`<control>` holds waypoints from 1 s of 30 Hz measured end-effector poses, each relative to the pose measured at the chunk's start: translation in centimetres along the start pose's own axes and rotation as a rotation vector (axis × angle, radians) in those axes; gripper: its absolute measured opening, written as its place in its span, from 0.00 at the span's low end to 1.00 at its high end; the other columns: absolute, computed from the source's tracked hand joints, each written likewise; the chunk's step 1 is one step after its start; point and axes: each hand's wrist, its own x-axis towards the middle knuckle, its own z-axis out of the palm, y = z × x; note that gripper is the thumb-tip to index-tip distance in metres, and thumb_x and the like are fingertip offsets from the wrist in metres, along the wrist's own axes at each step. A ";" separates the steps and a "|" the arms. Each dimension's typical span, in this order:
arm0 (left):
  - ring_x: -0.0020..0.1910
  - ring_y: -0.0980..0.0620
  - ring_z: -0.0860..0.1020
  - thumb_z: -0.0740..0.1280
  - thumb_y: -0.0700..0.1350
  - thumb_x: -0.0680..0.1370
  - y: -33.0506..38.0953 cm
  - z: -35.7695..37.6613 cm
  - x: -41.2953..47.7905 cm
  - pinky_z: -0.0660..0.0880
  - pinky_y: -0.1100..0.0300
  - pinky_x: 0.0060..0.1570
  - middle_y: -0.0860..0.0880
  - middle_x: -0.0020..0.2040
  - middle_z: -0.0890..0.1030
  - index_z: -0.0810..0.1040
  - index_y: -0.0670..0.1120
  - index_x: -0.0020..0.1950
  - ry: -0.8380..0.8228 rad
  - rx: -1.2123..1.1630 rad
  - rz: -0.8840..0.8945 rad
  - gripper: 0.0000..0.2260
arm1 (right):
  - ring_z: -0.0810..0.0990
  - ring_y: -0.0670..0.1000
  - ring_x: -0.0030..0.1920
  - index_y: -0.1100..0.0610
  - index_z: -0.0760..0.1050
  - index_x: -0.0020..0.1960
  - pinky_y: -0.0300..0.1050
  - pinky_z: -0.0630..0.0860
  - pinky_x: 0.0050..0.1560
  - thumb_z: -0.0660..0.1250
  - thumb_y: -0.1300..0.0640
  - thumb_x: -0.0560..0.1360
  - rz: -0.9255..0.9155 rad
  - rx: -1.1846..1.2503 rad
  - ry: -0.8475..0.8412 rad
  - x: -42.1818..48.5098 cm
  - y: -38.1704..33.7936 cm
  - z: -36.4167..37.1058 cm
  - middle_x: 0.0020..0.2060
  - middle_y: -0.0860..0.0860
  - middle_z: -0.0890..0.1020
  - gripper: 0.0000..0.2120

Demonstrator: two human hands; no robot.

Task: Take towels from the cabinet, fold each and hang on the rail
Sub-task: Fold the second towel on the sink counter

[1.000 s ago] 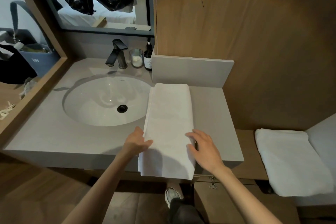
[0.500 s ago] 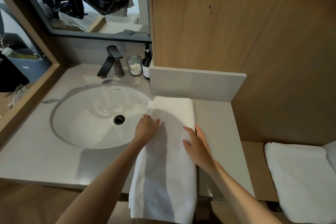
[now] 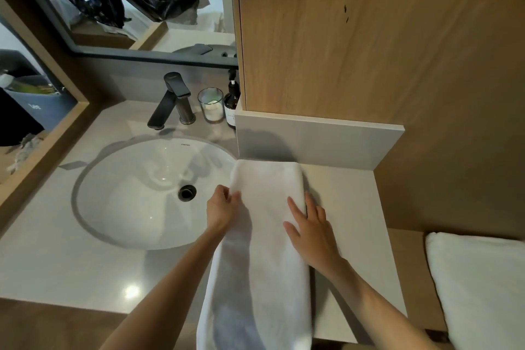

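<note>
Bathroom vanity countertop is crossed by a folded white towel, long axis pointing away from the body, near end hung over the front edge. Its left edge is pinched by the left hand; the right hand is laid flat, fingers straight, on the right edge. The far end is blocked by the backsplash; bare counter is found rightward, the sink basin leftward.

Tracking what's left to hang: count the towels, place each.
2. One towel on the counter, touched by left hand and right hand; second towel on the lower ledge, far right. Others may be hidden.
</note>
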 end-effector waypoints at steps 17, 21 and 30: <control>0.77 0.56 0.43 0.43 0.54 0.83 -6.8 2.3 -9.5 0.43 0.54 0.75 0.54 0.79 0.48 0.51 0.52 0.79 -0.065 0.693 0.692 0.23 | 0.53 0.55 0.78 0.53 0.59 0.77 0.57 0.60 0.74 0.47 0.48 0.82 -0.028 -0.094 0.144 -4.6 -2.7 4.1 0.77 0.53 0.60 0.26; 0.77 0.56 0.41 0.42 0.55 0.83 -6.8 1.5 -9.1 0.41 0.55 0.75 0.54 0.79 0.46 0.49 0.53 0.79 -0.088 0.746 0.678 0.24 | 0.51 0.55 0.78 0.49 0.55 0.78 0.56 0.55 0.73 0.42 0.43 0.81 -0.024 -0.079 0.091 -4.7 -2.2 3.9 0.78 0.52 0.55 0.27; 0.75 0.49 0.58 0.48 0.60 0.81 -9.6 -3.0 -11.7 0.59 0.55 0.72 0.50 0.78 0.57 0.55 0.47 0.78 -0.052 0.554 0.506 0.28 | 0.43 0.54 0.78 0.46 0.42 0.79 0.48 0.38 0.74 0.52 0.47 0.83 0.033 0.189 0.018 -9.1 -0.8 3.2 0.79 0.53 0.47 0.29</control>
